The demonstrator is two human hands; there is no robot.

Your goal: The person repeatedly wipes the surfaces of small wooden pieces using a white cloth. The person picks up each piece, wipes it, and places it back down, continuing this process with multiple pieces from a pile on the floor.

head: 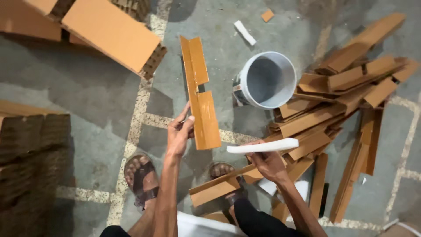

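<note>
A view from above of a person standing on a grey concrete floor. The left hand holds up a long, notched strip of brown cardboard, fingers and thumb clamped on its lower left edge. The right hand is closed around a flat white stick, held level just beside the strip's lower end. Beyond the hands, a pale grey bucket stands on the floor. To its right lies a loose pile of cardboard strips, reaching toward the right edge of the floor. Another cardboard piece rests across the right foot. Both feet wear dark sandals. Honeycomb cardboard blocks sit at the far left corner.
</note>
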